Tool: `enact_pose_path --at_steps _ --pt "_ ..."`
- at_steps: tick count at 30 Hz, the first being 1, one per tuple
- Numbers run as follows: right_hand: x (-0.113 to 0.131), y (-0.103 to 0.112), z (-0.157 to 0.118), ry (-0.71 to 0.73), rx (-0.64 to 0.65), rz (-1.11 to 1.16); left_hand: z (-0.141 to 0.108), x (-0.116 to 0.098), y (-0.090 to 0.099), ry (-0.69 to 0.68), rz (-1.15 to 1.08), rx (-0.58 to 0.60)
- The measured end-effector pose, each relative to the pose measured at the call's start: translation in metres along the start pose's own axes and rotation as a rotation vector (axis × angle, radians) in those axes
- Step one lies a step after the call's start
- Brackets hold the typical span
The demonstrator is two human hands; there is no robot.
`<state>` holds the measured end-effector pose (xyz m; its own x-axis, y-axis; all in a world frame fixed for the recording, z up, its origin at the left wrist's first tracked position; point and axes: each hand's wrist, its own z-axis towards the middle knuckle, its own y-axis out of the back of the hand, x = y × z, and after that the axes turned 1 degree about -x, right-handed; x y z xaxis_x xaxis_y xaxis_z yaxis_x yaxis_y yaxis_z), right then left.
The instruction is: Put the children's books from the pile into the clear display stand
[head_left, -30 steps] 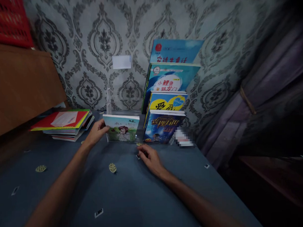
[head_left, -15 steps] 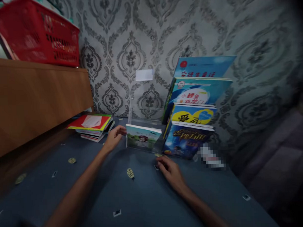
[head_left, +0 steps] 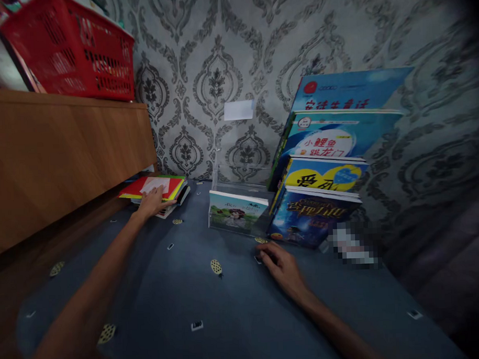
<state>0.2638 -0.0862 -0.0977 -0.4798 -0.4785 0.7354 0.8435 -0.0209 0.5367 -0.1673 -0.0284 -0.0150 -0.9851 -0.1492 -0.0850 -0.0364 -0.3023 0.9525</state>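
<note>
Left hand (head_left: 152,202) on far-left book stack (head_left: 177,186), right hand (head_left: 285,271) nearer; I can't tell either grip. Skewed push might spill it.

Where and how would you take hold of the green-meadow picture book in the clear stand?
Likely by the middle of the picture book's top edge, pinched from above: it stands cover forward in the clear stand, that white edge exposed.
</note>
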Motion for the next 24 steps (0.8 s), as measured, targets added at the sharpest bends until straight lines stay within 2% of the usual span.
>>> enact_pose_path --at_steps 17,24 --pt "-0.001 0.001 0.000 0.031 0.037 -0.039 -0.035 0.014 0.009 -0.205 0.106 -0.006" --pt "-0.001 -0.002 0.000 0.063 0.030 -0.036 -0.066 -0.005 0.016 -0.235 0.150 -0.031"
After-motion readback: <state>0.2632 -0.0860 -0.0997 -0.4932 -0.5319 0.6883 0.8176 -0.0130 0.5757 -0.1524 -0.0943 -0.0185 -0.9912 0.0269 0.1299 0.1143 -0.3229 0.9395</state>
